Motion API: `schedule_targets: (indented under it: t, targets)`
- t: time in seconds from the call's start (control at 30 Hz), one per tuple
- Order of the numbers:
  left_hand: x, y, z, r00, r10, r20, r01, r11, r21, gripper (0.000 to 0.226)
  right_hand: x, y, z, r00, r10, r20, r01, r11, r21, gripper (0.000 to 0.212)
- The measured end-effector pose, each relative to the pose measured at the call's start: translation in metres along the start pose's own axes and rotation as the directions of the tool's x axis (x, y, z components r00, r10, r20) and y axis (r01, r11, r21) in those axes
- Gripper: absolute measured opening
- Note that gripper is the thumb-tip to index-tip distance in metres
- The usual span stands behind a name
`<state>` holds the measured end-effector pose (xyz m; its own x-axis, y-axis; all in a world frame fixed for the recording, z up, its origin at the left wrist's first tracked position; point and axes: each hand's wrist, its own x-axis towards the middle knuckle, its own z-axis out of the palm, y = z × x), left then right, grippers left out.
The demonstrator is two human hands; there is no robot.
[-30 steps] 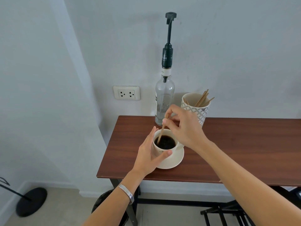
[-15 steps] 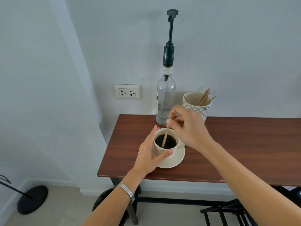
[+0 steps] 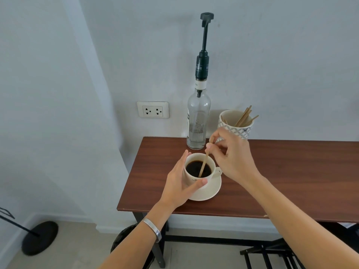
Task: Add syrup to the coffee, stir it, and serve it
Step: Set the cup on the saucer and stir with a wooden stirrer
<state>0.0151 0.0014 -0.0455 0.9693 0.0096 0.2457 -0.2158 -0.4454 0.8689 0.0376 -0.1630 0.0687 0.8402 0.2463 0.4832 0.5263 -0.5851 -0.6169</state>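
A white cup point(image 3: 210, 176) of black coffee stands on a white saucer point(image 3: 210, 192) near the left end of the brown table point(image 3: 291, 181). My left hand point(image 3: 179, 183) wraps the cup's left side, thumb on its front. My right hand point(image 3: 231, 157) pinches a wooden stir stick point(image 3: 204, 164) whose lower end is dipped in the coffee. The clear syrup bottle point(image 3: 198, 121) with its tall black pump stands behind the cup by the wall.
A patterned cup point(image 3: 243, 131) with several wooden sticks stands right of the bottle. A wall socket point(image 3: 153, 109) is at the left. A black stand base point(image 3: 39, 237) lies on the floor, a dark stool point(image 3: 124, 241) under the table.
The stick's lower end has swung from the left side of the coffee toward the middle, and my right hand has shifted slightly right. My left hand stays on the cup.
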Motion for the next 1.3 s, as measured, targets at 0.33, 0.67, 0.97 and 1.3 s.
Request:
schedule_targets:
  t: [0.33, 0.67, 0.97, 1.3]
  targets:
    - [0.0, 0.0, 0.0, 1.0, -0.017, 0.013, 0.017, 0.999, -0.03, 0.097, 0.001, 0.015, -0.014, 0.987, 0.146, -0.07, -0.148, 0.989, -0.029, 0.015]
    - [-0.001, 0.001, 0.0, 1.0, -0.013, 0.018, 0.014, 0.999, -0.041, 0.101, 0.008, 0.019, -0.005, 0.975, 0.19, -0.113, -0.193, 0.981, -0.012, 0.014]
    - [-0.001, 0.001, 0.0, 1.0, -0.018, 0.015, 0.018, 0.999, -0.037, 0.095, 0.006, 0.018, 0.004, 0.949, 0.311, -0.044, -0.305, 0.947, 0.098, 0.009]
    - [0.0, 0.0, 0.001, 1.0, -0.025, 0.013, 0.026, 0.999, -0.033, 0.096, 0.007, 0.021, -0.005, 0.964, 0.251, -0.085, -0.254, 0.967, -0.032, 0.01]
